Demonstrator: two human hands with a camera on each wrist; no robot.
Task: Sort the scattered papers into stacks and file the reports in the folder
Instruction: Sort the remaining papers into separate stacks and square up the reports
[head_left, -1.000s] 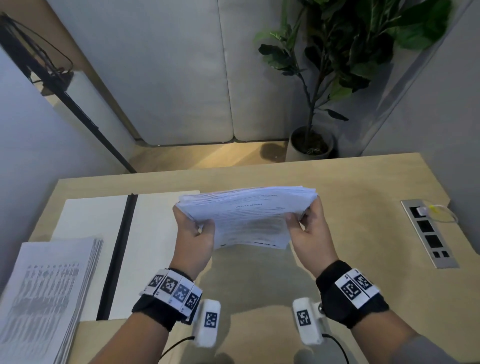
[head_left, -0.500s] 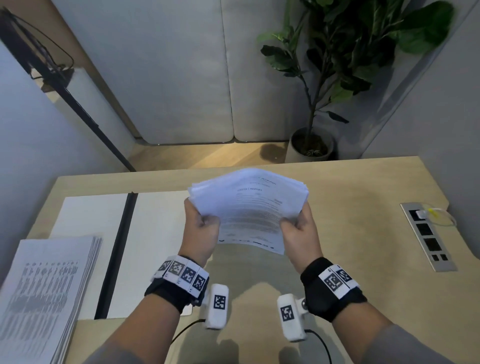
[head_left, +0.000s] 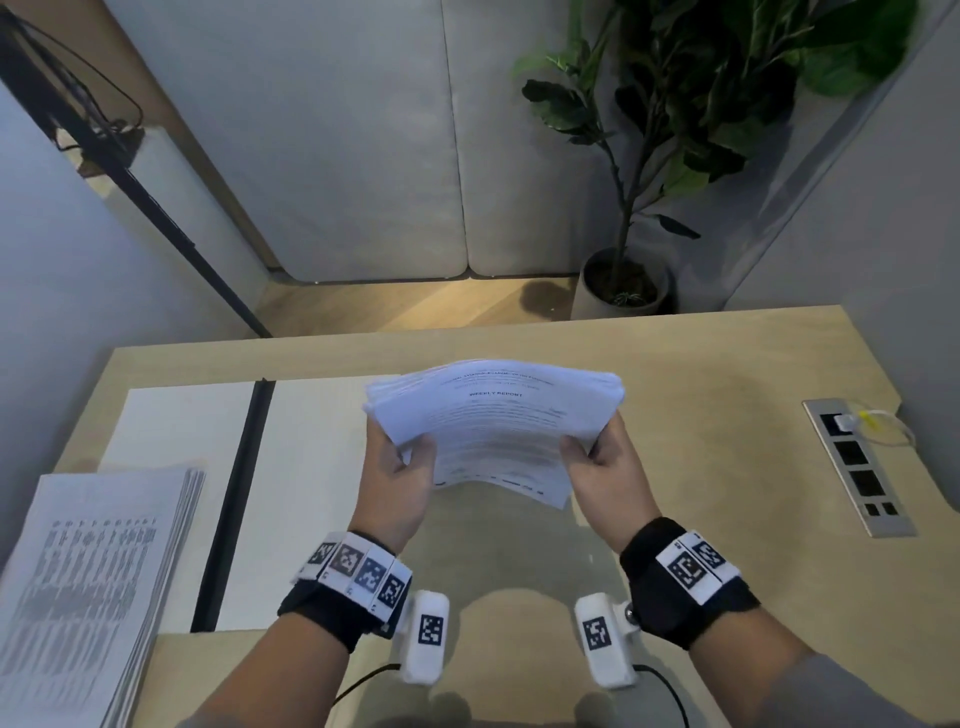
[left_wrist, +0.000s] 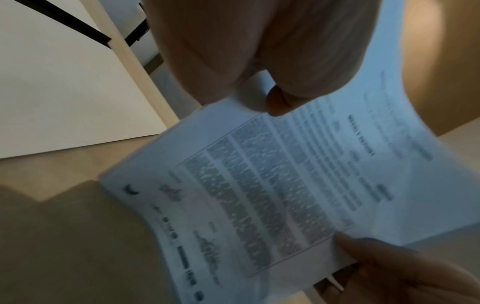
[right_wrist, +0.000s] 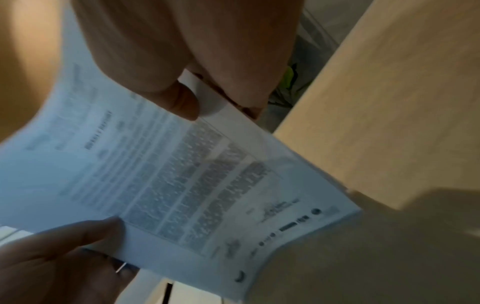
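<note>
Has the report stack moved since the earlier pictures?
No, not noticeably: the report stack still overlaps the right edge of the open folder.

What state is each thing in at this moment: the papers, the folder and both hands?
Report stack: lifted off the desk, bowed, gripped at both side edges.
Left hand: grips the stack's left edge, thumb on top.
Right hand: grips the right edge, thumb on top.
Folder: open, flat on the desk.
Second stack: lying on the desk's left, edges roughly squared.
</note>
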